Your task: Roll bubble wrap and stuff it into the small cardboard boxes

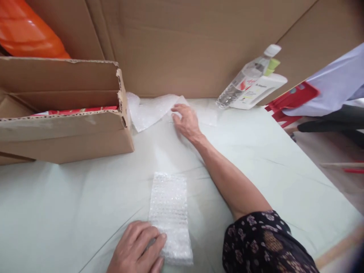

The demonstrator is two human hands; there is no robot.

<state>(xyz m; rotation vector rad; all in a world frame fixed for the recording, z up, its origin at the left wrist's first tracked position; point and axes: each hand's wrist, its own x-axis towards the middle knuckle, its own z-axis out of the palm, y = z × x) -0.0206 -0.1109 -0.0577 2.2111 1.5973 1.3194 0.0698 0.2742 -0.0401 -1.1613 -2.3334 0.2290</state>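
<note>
A strip of bubble wrap lies lengthwise on the cloth-covered table, its near end looking folded or layered. My left hand is at the lower left edge of this strip, fingers curled around the edge. Stretched toward the back of the table, my right hand touches a loose, crumpled white sheet that looks like thin wrapping. Its thumb and fingers are bent but apart. Part of the sheet is hidden behind that hand, and a flatter piece spreads to its right.
An open cardboard box with red packages inside stands at left, an orange object behind it. Against the cardboard wall lean a clear bottle and a white bottle. A person's pale clothing and a red chair appear right.
</note>
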